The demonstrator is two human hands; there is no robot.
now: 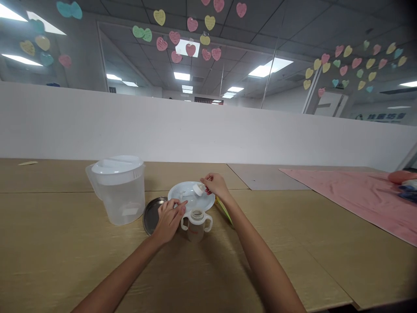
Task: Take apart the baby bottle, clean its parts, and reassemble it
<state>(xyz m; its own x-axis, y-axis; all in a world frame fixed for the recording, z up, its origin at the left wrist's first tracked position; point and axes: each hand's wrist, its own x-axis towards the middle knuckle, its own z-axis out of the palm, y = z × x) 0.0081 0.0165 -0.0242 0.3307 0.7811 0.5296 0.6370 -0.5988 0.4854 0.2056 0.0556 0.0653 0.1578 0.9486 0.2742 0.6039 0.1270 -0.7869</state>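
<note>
My right hand [213,183] pinches a baby bottle top [199,188], a white ring with a clear part, above the right side of a white plate [174,189]. My left hand [170,217] lies over the plate's front left edge with its fingers stretched out. A clear piece on the plate is close to its fingertips; I cannot tell whether they touch. Just in front of the plate stands an uncapped baby bottle [196,230], upright, with a white handle on either side. My left hand partly covers a round metal tray [150,216].
A clear pitcher [122,195] with a white lid stands on the left. A yellow-green object [224,211] lies partly behind my right forearm. Pink cloth [358,191] covers the table's right side. Behind the table runs a low white wall [195,134].
</note>
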